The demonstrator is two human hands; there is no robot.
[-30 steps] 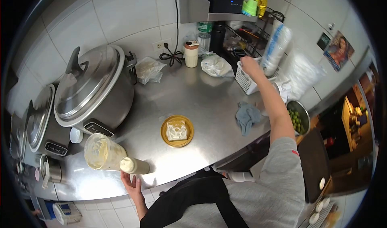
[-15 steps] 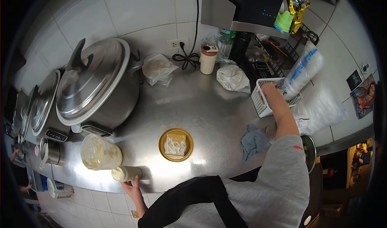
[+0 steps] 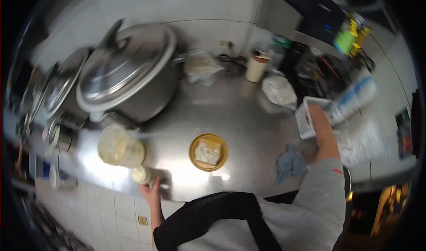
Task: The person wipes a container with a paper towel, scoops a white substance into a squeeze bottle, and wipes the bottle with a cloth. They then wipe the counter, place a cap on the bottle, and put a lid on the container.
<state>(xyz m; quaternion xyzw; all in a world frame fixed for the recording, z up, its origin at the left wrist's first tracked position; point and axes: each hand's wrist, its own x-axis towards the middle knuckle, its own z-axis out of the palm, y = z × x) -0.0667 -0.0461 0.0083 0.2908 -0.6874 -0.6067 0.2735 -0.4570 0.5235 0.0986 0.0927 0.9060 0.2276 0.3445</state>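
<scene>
My left hand [image 3: 151, 191] is closed around a jar with pale cream-coloured contents [image 3: 141, 174] at the counter's front edge. Beside that jar stands a larger clear tub [image 3: 119, 147] smeared with something yellowish. A round golden-brown plate [image 3: 193, 155] lies mid-counter, bearing a square slice spread with white [image 3: 207, 152]. My right arm reaches into a white perforated basket [image 3: 305, 122]; my right hand [image 3: 316, 111] is down inside it, its fingers hidden. A crumpled blue-grey cloth [image 3: 290, 163] rests near that arm.
Large lidded metal cookers [image 3: 128, 73] line the back left. Along the back are a plastic bag [image 3: 200, 67], a cream cup with a brown lid [image 3: 257, 67], a white bag [image 3: 278, 91] and a black printer [image 3: 310, 16]. A wrapped plastic roll [image 3: 355, 98] leans right of the basket.
The view has shifted and tilted, and is blurred. My left hand still grips the jar, and my right hand remains in the basket.
</scene>
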